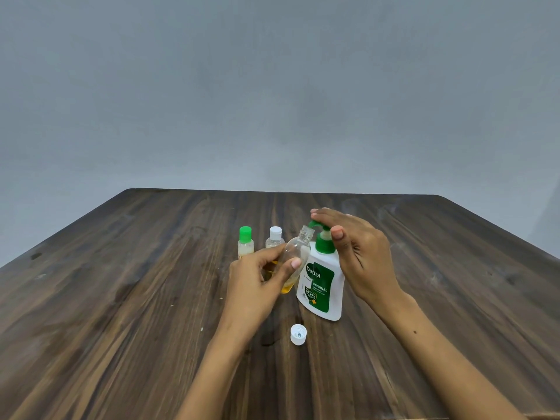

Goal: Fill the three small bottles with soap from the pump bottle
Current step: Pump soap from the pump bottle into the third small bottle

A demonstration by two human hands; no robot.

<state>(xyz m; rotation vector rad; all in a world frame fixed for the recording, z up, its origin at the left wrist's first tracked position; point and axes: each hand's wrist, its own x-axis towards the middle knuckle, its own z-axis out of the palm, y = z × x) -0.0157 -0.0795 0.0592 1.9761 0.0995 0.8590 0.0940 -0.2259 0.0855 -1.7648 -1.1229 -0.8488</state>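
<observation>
Notably, the left hand (257, 277) gripped the tilted open bottle (295, 256) mid-counter with its mouth under the pump bottle (322, 283) spout, the right hand (357, 247) pressing flat-fingered; misalignment risked spilled soap.

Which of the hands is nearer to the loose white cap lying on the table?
Left. The left hand holds the open small bottle up and to the left of the white cap. The right hand sits farther away, up on the pump bottle, fingers over its pump head.

Left hand (257, 277) around tilted open small bottle (295, 256) at pump bottle (322, 286) spout, right hand (360, 256) atop pump.
</observation>
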